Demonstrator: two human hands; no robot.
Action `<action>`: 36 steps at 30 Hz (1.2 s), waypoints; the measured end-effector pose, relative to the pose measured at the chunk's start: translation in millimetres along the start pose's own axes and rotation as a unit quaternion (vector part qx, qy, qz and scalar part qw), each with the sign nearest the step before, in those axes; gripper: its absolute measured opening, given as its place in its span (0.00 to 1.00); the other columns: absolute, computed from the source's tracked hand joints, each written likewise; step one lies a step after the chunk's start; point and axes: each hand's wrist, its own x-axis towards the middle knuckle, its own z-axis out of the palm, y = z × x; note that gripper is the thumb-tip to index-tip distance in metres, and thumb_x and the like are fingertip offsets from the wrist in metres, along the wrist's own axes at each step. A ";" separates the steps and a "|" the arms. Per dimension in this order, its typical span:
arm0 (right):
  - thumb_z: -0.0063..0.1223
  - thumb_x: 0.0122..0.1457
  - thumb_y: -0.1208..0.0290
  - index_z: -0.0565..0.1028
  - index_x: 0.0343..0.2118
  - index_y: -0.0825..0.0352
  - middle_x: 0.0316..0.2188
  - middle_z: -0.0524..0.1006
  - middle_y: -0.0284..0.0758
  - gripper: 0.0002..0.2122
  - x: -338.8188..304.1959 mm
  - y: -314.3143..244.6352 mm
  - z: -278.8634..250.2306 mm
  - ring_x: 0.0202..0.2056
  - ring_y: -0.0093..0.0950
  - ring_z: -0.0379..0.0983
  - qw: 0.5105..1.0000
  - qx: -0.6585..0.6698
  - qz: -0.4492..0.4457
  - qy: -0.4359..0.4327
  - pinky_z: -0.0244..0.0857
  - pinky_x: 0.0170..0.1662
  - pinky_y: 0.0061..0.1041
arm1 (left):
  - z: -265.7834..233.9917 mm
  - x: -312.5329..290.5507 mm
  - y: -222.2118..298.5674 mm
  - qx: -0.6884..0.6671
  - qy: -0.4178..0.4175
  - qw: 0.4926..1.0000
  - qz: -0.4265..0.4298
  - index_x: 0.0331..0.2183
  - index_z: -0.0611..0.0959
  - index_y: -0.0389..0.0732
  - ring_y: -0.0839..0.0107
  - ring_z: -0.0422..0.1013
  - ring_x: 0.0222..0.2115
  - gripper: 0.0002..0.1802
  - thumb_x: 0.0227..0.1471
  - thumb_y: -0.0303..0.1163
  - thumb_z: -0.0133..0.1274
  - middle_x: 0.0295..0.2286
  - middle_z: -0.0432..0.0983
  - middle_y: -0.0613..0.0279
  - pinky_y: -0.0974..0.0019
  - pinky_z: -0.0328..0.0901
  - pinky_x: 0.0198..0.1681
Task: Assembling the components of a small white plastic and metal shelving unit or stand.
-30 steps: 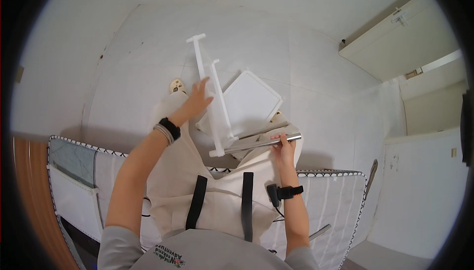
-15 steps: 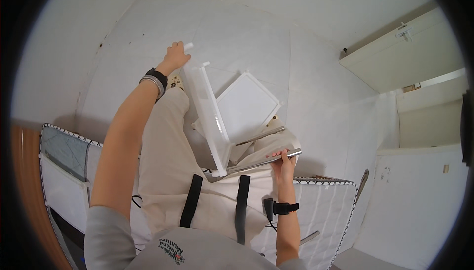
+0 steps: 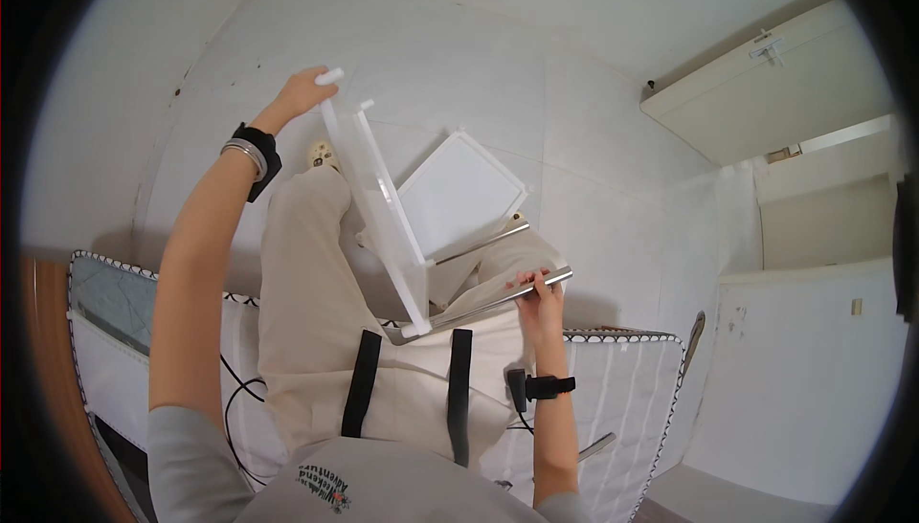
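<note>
My left hand [image 3: 304, 92] is closed round the far corner of a white plastic shelf panel [image 3: 378, 202], which stands on edge, tilted, over my lap. My right hand [image 3: 542, 301] grips a shiny metal tube [image 3: 553, 278] near its free end. This tube runs left to the shelf's near corner. A second metal tube [image 3: 507, 233] reaches out from the same shelf, above my right leg. Past it, another white shelf panel [image 3: 464, 190] lies on the floor between my feet, partly hidden by the raised one.
I sit on a pale striped mattress [image 3: 622, 375] with patterned edging. Behind my right arm a loose metal tube [image 3: 595, 446] lies on it. A black cable [image 3: 228, 418] trails at my left. White cabinets [image 3: 775, 83] stand on the right; pale floor [image 3: 613, 178] stretches ahead.
My left hand has shifted a little left and away from me, with the shelf's far end. The view has also moved slightly. My right hand still holds the tube.
</note>
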 end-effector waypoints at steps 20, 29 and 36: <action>0.43 0.56 0.75 0.69 0.38 0.70 0.39 0.71 0.41 0.08 -47.9 -42.2 -54.2 0.35 0.32 0.73 0.989 -0.096 -0.034 0.109 0.67 0.39 0.25 | 43.9 -78.0 138.4 0.183 0.092 0.969 0.138 0.33 0.77 0.46 0.60 0.71 0.27 0.13 0.44 0.40 0.51 0.24 0.73 0.60 0.58 0.61 0.29; 0.47 0.56 0.70 0.70 0.35 0.68 0.35 0.73 0.37 0.08 -114.8 -54.1 -132.5 0.33 0.29 0.71 0.954 -0.148 -0.088 0.247 0.67 0.40 0.27 | 84.5 -86.6 128.5 0.308 0.107 0.930 0.170 0.41 0.72 0.49 0.58 0.72 0.27 0.17 0.51 0.46 0.45 0.25 0.73 0.54 0.51 0.62 0.29; 0.44 0.56 0.74 0.69 0.35 0.69 0.33 0.73 0.37 0.06 -187.6 -102.7 -194.2 0.31 0.29 0.71 0.898 -0.135 -0.162 0.387 0.67 0.38 0.25 | 67.2 -83.8 117.2 0.207 -0.037 0.957 0.199 0.48 0.66 0.46 0.51 0.70 0.26 0.24 0.48 0.38 0.51 0.24 0.72 0.46 0.56 0.63 0.28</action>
